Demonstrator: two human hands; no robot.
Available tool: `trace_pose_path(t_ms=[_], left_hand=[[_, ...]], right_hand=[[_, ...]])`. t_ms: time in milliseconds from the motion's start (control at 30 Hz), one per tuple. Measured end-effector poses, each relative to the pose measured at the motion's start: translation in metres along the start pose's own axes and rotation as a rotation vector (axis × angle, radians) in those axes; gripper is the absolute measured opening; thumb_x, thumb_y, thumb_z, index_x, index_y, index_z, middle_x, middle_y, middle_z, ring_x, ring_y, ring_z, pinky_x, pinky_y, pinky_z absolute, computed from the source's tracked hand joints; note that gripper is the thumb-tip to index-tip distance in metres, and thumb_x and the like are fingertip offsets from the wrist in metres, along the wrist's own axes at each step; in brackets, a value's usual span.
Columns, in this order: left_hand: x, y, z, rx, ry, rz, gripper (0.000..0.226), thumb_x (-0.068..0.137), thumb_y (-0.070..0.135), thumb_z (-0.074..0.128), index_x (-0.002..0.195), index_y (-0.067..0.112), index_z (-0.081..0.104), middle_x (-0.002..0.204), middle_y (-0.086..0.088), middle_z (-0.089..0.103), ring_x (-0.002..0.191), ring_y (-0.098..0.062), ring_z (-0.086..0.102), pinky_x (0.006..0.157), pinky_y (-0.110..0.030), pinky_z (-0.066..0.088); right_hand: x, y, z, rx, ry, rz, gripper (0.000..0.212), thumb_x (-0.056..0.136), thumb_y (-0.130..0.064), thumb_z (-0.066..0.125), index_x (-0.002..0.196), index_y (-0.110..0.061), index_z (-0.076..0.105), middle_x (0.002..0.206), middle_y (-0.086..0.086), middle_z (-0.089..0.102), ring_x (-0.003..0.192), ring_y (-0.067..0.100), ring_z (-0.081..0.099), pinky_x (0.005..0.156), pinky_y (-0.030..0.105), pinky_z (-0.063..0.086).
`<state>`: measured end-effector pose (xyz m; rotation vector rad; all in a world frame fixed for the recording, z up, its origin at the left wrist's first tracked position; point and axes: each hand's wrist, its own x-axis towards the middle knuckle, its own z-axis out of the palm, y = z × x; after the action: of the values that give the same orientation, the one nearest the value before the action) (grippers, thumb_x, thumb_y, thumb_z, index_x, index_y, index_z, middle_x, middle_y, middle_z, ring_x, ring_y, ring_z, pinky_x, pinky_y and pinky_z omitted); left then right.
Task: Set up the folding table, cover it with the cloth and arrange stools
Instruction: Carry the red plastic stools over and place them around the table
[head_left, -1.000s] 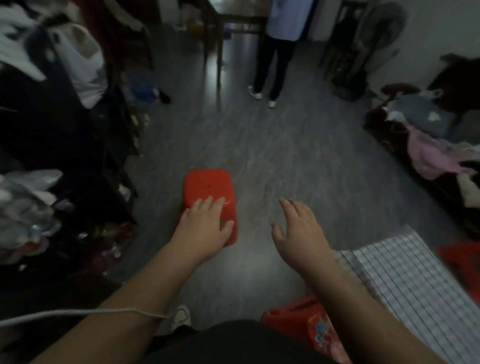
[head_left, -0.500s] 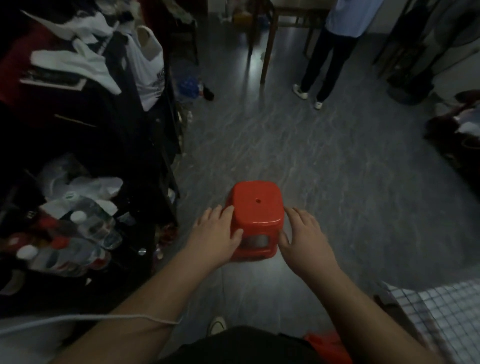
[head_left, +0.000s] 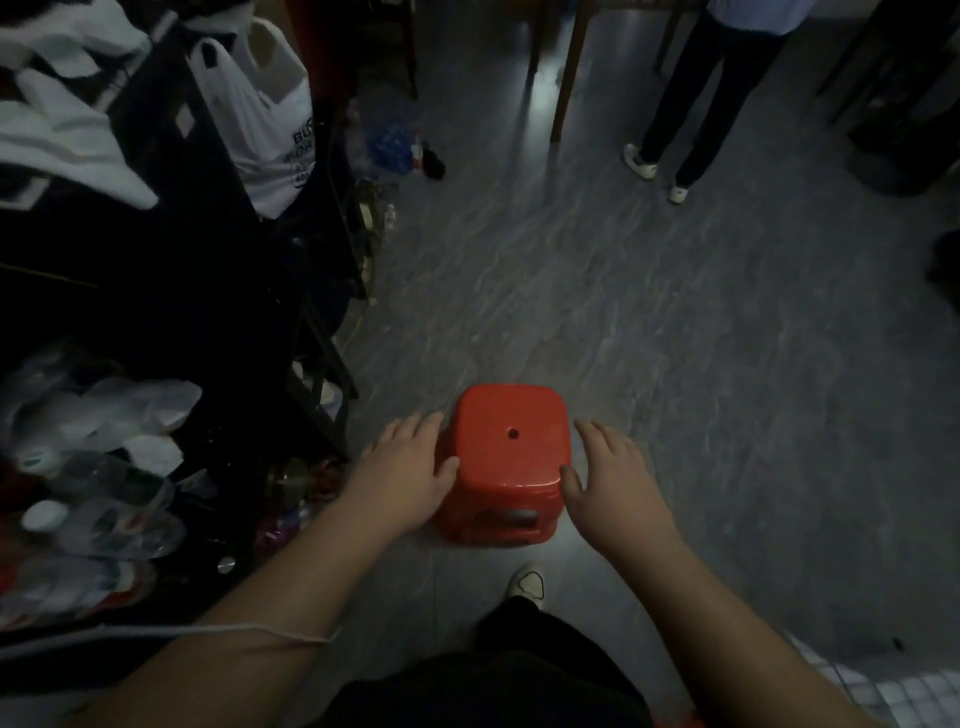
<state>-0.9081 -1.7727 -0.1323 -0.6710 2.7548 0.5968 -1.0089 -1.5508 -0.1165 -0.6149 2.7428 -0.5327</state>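
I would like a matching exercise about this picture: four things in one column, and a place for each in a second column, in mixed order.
Things:
1. stool
2. white bag
3. checked cloth
4. left hand

Places:
A. bottom right corner of the picture
B. standing on the floor, near the centre
C. upper left of the picture
D. at the stool's left side

Pairs: 1-B; 2-C; 3-A; 4-D

The stool (head_left: 511, 457) stands on the floor (head_left: 675, 322), the left hand (head_left: 405, 467) against its 9 o'clock side and the right hand (head_left: 610, 478) just beside its 3 o'clock side. From the stool, a shoe (head_left: 527, 582) lies near at 6 o'clock, a cluttered rack (head_left: 218, 291) from 8 to 11, a standing person (head_left: 696, 104) well apart at 1, and a cloth (head_left: 883, 696) at 4.
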Motion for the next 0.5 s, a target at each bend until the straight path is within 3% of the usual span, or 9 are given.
trace_pose_path(t_ms=[300, 500], left_hand=[[0.129, 0.046, 0.048, -0.099, -0.097, -0.073, 0.066, 0.097, 0.041, 0.052, 0.154, 0.017, 0.028, 0.156, -0.007, 0.037, 0.142, -0.025, 0.035, 0.117, -0.041, 0.031], [0.217, 0.026, 0.146, -0.086, -0.182, -0.080, 0.064, 0.095, 0.036, 0.056, 0.151, 0.014, 0.034, 0.150, -0.010, 0.044, 0.134, -0.027, 0.044, 0.113, -0.038, 0.035]], right_hand=[[0.146, 0.082, 0.028, -0.032, -0.131, 0.002, 0.064, 0.093, -0.033, 0.055, 0.151, -0.013, 0.035, 0.153, 0.007, 0.040, 0.141, 0.024, 0.033, 0.113, 0.040, 0.033], [0.225, 0.135, 0.128, 0.003, -0.201, 0.099, 0.065, 0.090, -0.036, 0.053, 0.150, -0.016, 0.036, 0.151, 0.008, 0.042, 0.139, 0.027, 0.037, 0.110, 0.047, 0.039]])
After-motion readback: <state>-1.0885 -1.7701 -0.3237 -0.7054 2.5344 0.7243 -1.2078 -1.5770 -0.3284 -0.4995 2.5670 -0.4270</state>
